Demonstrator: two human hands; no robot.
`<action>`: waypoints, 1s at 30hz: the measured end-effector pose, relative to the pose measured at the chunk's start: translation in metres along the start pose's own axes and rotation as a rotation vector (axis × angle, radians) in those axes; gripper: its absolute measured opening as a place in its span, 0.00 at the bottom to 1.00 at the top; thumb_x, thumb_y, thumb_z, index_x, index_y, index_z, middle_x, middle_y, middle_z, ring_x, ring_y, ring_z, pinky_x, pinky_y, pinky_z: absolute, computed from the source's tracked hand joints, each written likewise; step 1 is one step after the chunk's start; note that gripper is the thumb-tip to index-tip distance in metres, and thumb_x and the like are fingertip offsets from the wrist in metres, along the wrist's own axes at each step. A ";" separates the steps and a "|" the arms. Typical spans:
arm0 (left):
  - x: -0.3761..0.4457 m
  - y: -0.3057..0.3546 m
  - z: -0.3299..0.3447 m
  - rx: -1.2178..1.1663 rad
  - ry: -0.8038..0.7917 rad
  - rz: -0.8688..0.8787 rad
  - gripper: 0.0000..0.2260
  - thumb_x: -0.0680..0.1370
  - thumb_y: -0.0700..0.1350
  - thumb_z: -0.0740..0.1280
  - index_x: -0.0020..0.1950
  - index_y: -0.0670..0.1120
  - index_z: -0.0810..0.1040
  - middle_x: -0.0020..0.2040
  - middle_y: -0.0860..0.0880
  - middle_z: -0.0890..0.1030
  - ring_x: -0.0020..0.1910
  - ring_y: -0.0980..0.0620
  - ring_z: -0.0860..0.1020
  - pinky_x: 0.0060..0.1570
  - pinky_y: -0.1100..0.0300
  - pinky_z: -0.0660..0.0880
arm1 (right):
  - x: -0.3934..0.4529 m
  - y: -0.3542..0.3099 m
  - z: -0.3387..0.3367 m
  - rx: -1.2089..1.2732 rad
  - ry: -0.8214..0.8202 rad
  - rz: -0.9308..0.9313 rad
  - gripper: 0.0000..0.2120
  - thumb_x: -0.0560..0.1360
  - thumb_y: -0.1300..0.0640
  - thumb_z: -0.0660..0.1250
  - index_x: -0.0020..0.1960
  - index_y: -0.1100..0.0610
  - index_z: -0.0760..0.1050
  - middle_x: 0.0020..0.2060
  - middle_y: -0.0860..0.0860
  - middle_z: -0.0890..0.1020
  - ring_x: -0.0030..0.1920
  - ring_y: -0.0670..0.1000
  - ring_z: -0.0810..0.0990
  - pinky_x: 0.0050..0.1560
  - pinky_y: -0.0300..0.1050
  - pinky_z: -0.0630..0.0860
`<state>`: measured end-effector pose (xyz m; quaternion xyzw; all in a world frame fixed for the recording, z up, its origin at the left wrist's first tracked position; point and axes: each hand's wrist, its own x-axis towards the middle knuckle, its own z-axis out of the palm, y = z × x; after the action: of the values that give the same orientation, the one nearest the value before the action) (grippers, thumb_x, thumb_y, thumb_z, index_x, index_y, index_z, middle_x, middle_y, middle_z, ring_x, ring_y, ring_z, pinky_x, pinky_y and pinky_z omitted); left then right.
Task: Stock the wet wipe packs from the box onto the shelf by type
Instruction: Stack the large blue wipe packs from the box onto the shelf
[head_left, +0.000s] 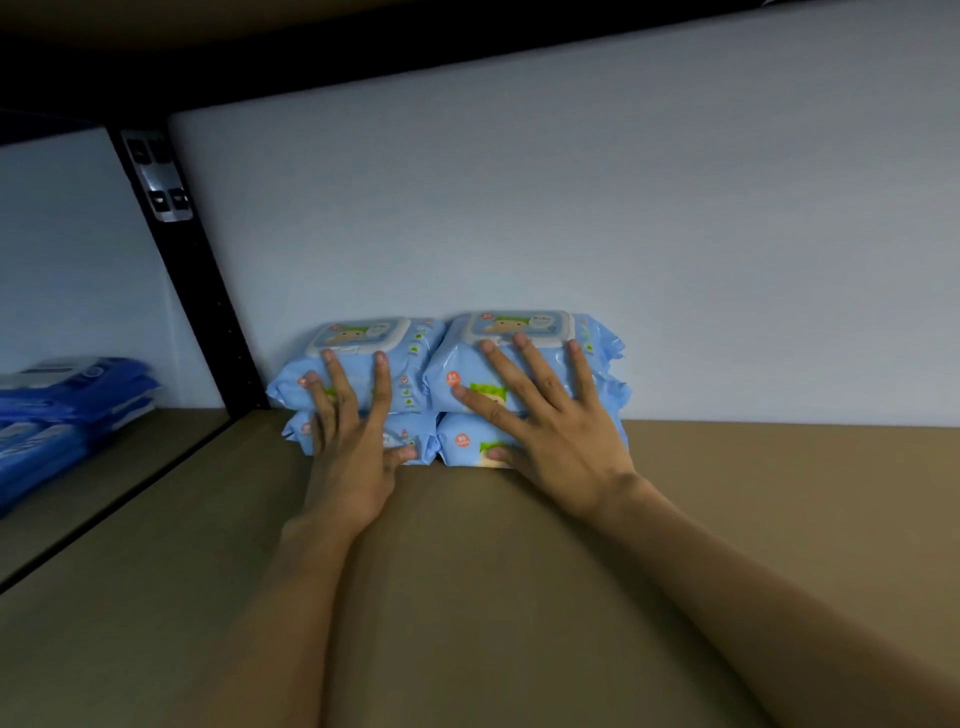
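Note:
Two stacks of light-blue wet wipe packs stand side by side at the back of the brown shelf board (519, 545), against the white wall. My left hand (353, 441) lies with straight, spread fingers on the front of the left stack (410, 379). My right hand (545, 415) presses with spread fingers on the right stack (602, 364); its thumb touches the lower pack. Each stack is two packs high, with white flip lids on top. The box is out of view.
A black upright post (192, 291) separates this bay from the left one, where dark-blue wipe packs (62, 410) are piled. A black beam (467, 47) runs overhead. Bare shelf board stretches right of the stacks and in front of them.

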<state>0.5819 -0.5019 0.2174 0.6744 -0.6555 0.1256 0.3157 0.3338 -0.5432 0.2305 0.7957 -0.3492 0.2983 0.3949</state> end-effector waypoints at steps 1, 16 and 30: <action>-0.001 -0.001 -0.001 0.017 0.019 0.007 0.54 0.76 0.48 0.74 0.74 0.68 0.28 0.74 0.53 0.20 0.76 0.42 0.27 0.73 0.28 0.52 | -0.001 -0.001 0.002 -0.015 -0.002 0.008 0.40 0.75 0.37 0.68 0.81 0.41 0.52 0.81 0.52 0.53 0.81 0.58 0.49 0.76 0.70 0.50; 0.003 -0.002 0.010 -0.021 0.048 -0.051 0.56 0.74 0.38 0.76 0.77 0.65 0.34 0.74 0.55 0.21 0.77 0.39 0.29 0.72 0.30 0.52 | -0.018 0.012 -0.012 0.097 0.014 0.051 0.32 0.75 0.45 0.67 0.78 0.43 0.63 0.81 0.54 0.55 0.81 0.61 0.49 0.73 0.75 0.46; -0.050 0.040 -0.025 -0.060 -0.092 -0.153 0.41 0.79 0.42 0.65 0.80 0.60 0.40 0.81 0.44 0.36 0.81 0.39 0.42 0.67 0.39 0.71 | -0.024 -0.002 -0.042 0.203 -0.345 0.131 0.32 0.78 0.40 0.57 0.80 0.41 0.55 0.82 0.52 0.46 0.81 0.59 0.41 0.75 0.70 0.40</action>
<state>0.5440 -0.4451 0.2177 0.7179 -0.6193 0.0505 0.3141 0.3135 -0.4993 0.2332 0.8464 -0.4307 0.2162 0.2269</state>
